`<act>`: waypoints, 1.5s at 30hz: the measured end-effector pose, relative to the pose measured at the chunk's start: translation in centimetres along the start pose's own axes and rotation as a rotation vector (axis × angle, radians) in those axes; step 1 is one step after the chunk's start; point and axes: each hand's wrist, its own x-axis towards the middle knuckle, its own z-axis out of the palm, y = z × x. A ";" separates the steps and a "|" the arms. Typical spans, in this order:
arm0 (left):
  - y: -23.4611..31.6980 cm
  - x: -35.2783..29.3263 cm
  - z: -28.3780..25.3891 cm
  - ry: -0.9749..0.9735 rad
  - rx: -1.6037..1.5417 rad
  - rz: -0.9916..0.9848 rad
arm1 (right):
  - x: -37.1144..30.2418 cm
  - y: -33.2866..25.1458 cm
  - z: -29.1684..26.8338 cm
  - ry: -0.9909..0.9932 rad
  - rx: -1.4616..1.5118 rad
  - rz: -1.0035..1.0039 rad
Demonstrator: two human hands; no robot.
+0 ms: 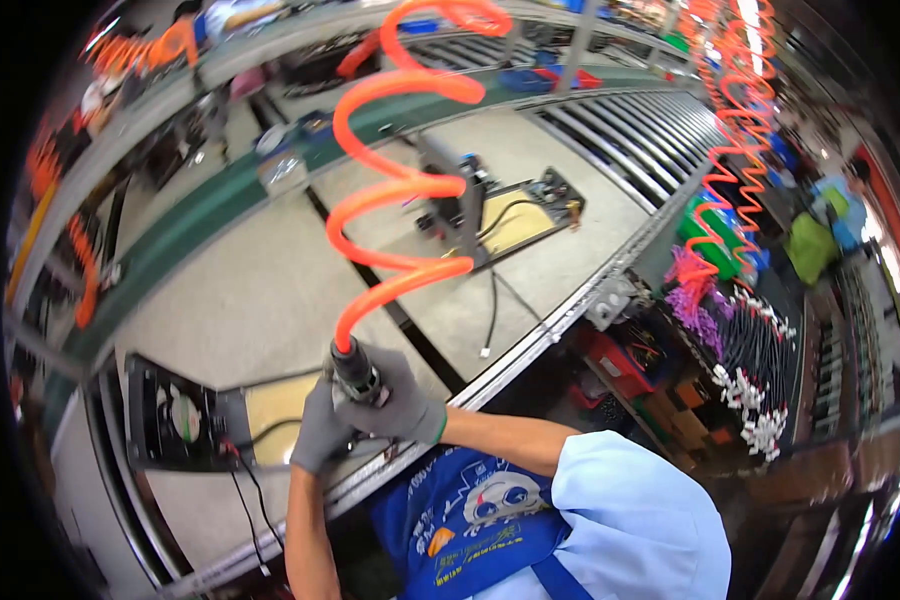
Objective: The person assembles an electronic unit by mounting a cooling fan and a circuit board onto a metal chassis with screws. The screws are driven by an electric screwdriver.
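My right hand, in a grey glove, is wrapped round a dark air screwdriver with an orange coiled hose rising from its top. Close against it on the left is my left hand, gloved too; its fingers look closed, but what they hold is hidden. Both hands are above the near edge of the workbench. Beside my left hand lies a black-framed unit with a beige board and a round part in its black housing. Its dark cable hangs over the bench edge. The screwdriver's tip is hidden.
A similar unit with an upright black part lies farther along the bench. Metal rollers continue beyond it. More orange coiled hoses hang at right, above bundles of cables and a green bin.
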 end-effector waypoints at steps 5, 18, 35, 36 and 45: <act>-2.1 1.2 0.2 -0.079 0.268 0.113 | 1.0 -0.2 0.4 0.066 0.001 -0.034; -0.7 4.9 0.3 0.206 0.036 0.113 | -4.1 -2.4 -10.8 0.201 0.100 0.138; -4.6 4.7 -2.7 0.316 0.002 -0.026 | -16.7 3.4 -36.1 0.900 -0.687 0.473; -4.7 4.3 -2.8 0.325 0.013 -0.042 | -17.0 4.0 -35.8 0.906 -0.648 0.443; -6.9 5.7 -1.7 0.370 0.130 0.093 | -19.6 5.7 -34.5 0.886 -0.788 0.345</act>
